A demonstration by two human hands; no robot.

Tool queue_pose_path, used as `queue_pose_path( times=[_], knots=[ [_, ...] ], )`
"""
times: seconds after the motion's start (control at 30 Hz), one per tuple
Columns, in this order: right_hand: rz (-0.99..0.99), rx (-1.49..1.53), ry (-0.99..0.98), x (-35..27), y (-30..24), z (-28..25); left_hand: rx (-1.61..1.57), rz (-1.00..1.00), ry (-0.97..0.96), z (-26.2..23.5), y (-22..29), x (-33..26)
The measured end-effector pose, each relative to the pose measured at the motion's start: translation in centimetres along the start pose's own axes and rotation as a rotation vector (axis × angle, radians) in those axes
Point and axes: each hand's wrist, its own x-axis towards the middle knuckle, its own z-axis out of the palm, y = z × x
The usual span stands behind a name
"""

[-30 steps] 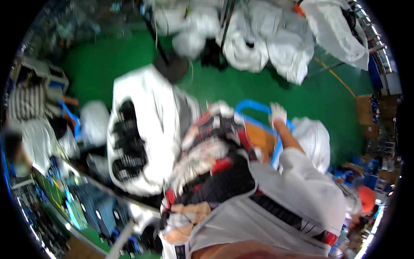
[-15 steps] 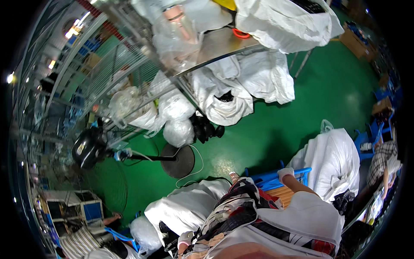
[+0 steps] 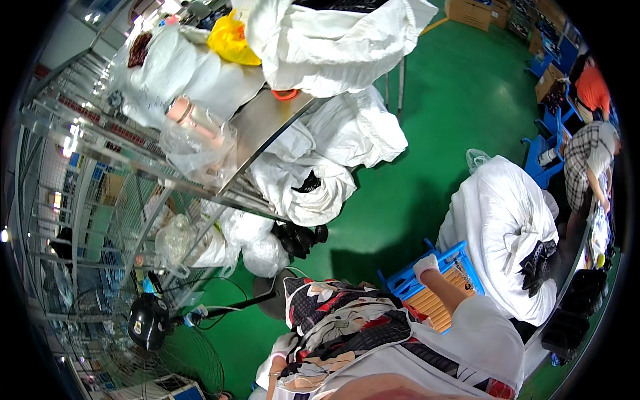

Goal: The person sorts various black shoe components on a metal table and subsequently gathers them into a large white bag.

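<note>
My right hand (image 3: 425, 266), in a white glove, is at the far rail of a small blue chair (image 3: 460, 252) with a slatted wooden seat; its fingers appear closed round the rail. Beside patterned black, red and white clothing (image 3: 347, 313), at my left side, is my left hand (image 3: 283, 345), also white-gloved. Its fingers do not show clearly, so I cannot tell whether it holds anything. A large stuffed white sack (image 3: 497, 227) stands just right of the chair, with black material (image 3: 537, 267) by its tied part.
Ahead on the left, a metal table (image 3: 267, 123) carries white sacks, a yellow bag (image 3: 232, 40) and a pink bottle (image 3: 193, 120). A black pedestal fan (image 3: 148, 321) stands at left. Two people work at far right; cartons (image 3: 469, 12) stand beyond on the green floor.
The view has swung right, so the table and floor sacks sit further left. The patterned clothing reaches forward over the fan's base. My right hand stays at the chair.
</note>
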Motion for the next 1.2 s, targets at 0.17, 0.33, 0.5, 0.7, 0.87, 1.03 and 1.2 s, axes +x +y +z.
queue_pose_path(
  times=[0.17, 0.33, 0.5, 0.7, 0.87, 1.03, 1.2],
  knots=[
    [-0.001, 0.005, -0.025, 0.0, 0.1, -0.3, 0.081, 0.083, 0.056, -8.1, 6.1, 3.0],
    [0.000, 0.052, -0.059, -0.1, -0.1, 0.0, 0.146, 0.246, -0.049, -12.9, 5.2, 11.2],
    [0.076, 0.023, -0.094, -0.1, -1.0, 0.7, 0.275, 0.173, -0.099, -18.6, 6.0, 17.8],
    [0.025, 0.061, -0.423, 1.5, -1.3, -3.9, -0.035, 0.418, 0.069, -22.0, 7.9, 24.8],
    [0.072, 0.766, 0.078, 1.3, 1.6, -12.2, 0.106, 0.794, 0.320, -31.3, 24.9, 24.4],
    [0.083, 0.720, 0.555, 0.8, 11.0, -27.7, 0.203, 1.204, 0.651, -42.5, 42.2, 25.8],
    [-0.058, 0.658, 0.989, -0.1, 19.3, -39.2, 0.370, 1.325, 0.990, -52.3, 56.9, 26.0]
  ],
)
